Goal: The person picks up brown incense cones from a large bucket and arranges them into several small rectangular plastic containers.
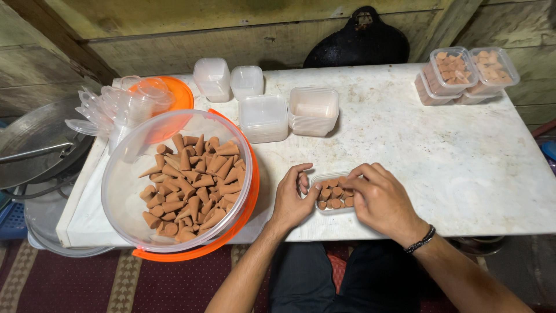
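A small clear plastic box (331,198) partly filled with brown cones sits near the front edge of the white table (440,150). My left hand (291,198) grips the box's left side, thumb and fingers curled round it. My right hand (376,197) rests over the box's right side, its fingertips on the cones inside. A large clear tub (124,179) with an orange rim, tilted toward me at the left, holds a heap of the same brown cones (191,185).
Stacks of empty clear boxes (263,117) (313,110) and lids (212,78) stand at the table's middle back. Filled, closed boxes (463,75) are stacked at the back right. Loose clear lids (110,110) and an orange lid (179,95) lie at the back left. A metal pan (35,145) lies left of the table.
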